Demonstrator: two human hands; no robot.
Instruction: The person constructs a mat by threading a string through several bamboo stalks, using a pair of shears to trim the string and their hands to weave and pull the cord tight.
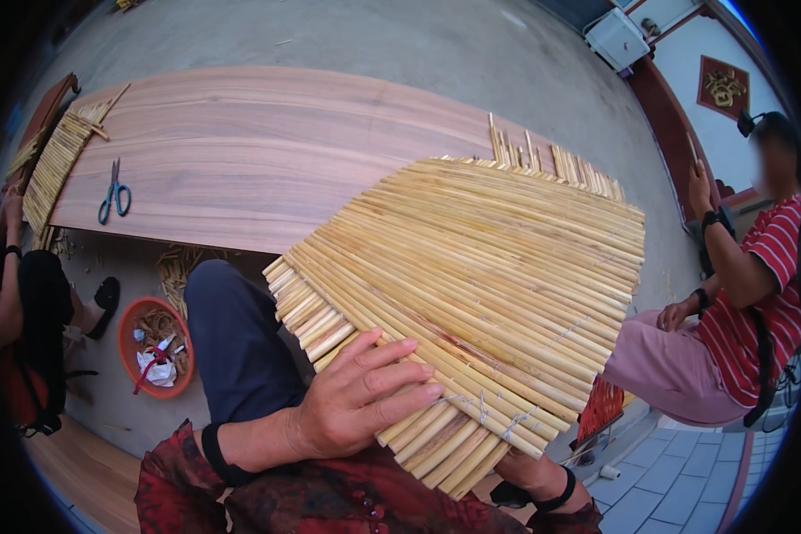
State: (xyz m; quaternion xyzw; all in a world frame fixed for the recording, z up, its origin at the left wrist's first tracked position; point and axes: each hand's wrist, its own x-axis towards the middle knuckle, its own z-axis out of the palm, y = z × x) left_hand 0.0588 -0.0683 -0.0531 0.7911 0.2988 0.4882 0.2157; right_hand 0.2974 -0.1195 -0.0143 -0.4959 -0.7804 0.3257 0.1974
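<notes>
Head view: From where I stand, the reed panel is over the seated person's lap, its broad face turned up and its far side overlapping the table in the line of sight. Wire ties cross the reeds near the close corner; that corner lies beside the hands, presumably so the ties can be seen and reached.

The left hand is set palm down on the near border, fingers nearly straight, slightly spread and laid across the reeds — apparently to steady the panel from above. Its thumb is out of sight, so I cannot tell whether it pinches the edge. The left forearm enters low from the left, wrist close to level. The right hand is mostly covered by the panel; it seems placed to support the underside, but I cannot tell its finger state.

The scissors lie apart on the table, blades pointing away from the near edge. The orange basin stands on the floor below — placed, I judge, to collect scraps.
</notes>
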